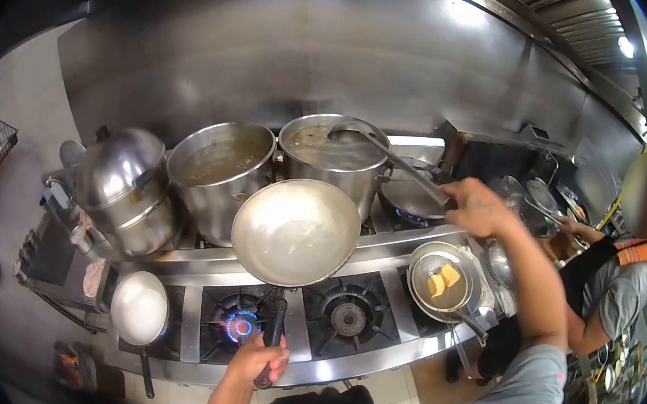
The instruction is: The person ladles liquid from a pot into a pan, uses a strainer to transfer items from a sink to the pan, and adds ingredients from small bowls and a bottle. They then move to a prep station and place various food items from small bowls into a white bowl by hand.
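- Two bare hands are working the range: the left hand [258,361] is curling its fingers tightly around a black pan handle [275,321], and the right hand [474,208] is closing its fingers on a long-handled ladle [413,170].
- Large and round, the pan [296,235] is sitting at twelve o'clock from the left hand, its pale inside facing the camera.
- Taking that pan as the dial's centre, the right hand is reaching in between two and three o'clock, and the ladle's head is hanging at one o'clock, over the mouth of the right stockpot [357,186]; whether it is touching the liquid, one cannot tell.
- Blue flame [240,326] is burning on a front burner at seven o'clock, while another burner [348,319] is standing unlit at five.
- Yellow pieces [450,276] are lying in a strainer [451,298] just past three o'clock.
- Liquid is filling the left stockpot [212,210] at ten, a domed steamer [120,173] is standing at nine, and a white-lined pan [140,309] is resting at eight.
- Farther out at three o'clock, a co-worker [619,280] in a grey shirt is holding a utensil.
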`<action>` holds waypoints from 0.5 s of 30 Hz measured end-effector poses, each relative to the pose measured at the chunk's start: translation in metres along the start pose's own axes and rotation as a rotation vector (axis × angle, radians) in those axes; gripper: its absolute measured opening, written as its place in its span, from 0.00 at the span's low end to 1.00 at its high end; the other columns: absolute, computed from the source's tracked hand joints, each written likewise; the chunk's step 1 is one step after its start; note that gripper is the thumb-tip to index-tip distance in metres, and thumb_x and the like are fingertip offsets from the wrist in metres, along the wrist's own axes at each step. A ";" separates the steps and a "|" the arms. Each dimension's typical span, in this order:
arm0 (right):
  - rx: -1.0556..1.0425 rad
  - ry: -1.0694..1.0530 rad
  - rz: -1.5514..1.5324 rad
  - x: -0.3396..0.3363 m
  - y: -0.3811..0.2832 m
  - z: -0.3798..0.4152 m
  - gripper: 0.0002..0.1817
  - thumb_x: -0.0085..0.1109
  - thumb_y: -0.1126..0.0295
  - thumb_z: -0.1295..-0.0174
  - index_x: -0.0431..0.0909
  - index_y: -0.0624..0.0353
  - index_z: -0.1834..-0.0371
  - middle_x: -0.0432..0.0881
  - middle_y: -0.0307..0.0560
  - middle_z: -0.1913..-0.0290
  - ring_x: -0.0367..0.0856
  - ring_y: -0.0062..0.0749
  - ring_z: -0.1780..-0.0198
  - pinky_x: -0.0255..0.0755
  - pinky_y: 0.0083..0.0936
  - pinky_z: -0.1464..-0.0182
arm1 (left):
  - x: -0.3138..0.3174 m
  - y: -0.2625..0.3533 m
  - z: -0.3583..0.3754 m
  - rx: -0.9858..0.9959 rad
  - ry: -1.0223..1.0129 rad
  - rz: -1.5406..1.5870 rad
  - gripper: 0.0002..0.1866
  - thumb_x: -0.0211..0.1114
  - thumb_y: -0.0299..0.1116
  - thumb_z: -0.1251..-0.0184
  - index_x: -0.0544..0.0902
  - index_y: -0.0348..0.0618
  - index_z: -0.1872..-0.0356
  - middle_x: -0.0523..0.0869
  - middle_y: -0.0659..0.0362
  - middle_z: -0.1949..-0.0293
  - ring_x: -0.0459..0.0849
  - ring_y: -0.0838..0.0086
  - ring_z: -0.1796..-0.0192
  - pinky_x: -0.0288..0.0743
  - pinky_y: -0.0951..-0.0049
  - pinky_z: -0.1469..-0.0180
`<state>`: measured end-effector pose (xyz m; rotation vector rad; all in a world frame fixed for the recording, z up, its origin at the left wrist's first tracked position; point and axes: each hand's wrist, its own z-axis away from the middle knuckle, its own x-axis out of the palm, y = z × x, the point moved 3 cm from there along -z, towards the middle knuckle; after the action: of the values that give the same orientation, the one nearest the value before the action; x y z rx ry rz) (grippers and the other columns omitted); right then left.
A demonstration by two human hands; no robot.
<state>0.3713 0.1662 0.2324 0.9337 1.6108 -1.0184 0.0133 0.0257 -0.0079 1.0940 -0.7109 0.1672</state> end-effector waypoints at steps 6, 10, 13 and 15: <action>0.052 -0.408 0.003 -0.064 0.014 -0.033 0.23 0.53 0.76 0.61 0.80 0.65 0.57 0.79 0.46 0.84 0.80 0.26 0.81 0.72 0.25 0.72 | 0.015 -0.001 -0.024 0.027 0.084 0.034 0.08 0.57 0.19 0.46 0.69 0.41 0.68 0.68 0.61 0.86 0.69 0.74 0.89 0.62 0.73 0.86; 0.011 -0.344 0.158 -0.045 0.003 -0.053 0.13 0.57 0.73 0.59 0.80 0.68 0.68 0.80 0.62 0.73 0.82 0.50 0.67 0.76 0.37 0.63 | 0.021 0.001 -0.030 0.058 0.113 0.033 0.08 0.57 0.19 0.46 0.69 0.41 0.68 0.68 0.61 0.87 0.69 0.74 0.89 0.61 0.73 0.86; -0.096 -0.136 0.268 0.022 0.054 -0.077 0.13 0.57 0.71 0.57 0.80 0.67 0.68 0.80 0.66 0.67 0.81 0.55 0.61 0.75 0.42 0.58 | 0.023 -0.001 -0.030 0.074 0.120 0.037 0.08 0.57 0.19 0.46 0.69 0.41 0.68 0.68 0.61 0.87 0.69 0.74 0.89 0.61 0.73 0.86; -0.088 -0.014 0.190 0.034 0.055 -0.064 0.14 0.57 0.70 0.56 0.80 0.67 0.67 0.80 0.66 0.67 0.81 0.55 0.61 0.74 0.42 0.57 | 0.026 0.001 -0.029 0.086 0.127 0.035 0.08 0.57 0.19 0.46 0.69 0.41 0.68 0.68 0.61 0.87 0.69 0.74 0.89 0.61 0.73 0.86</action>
<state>0.3931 0.2485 0.2003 0.9969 1.5112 -0.8158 0.0456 0.0452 0.0002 1.1426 -0.6140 0.2966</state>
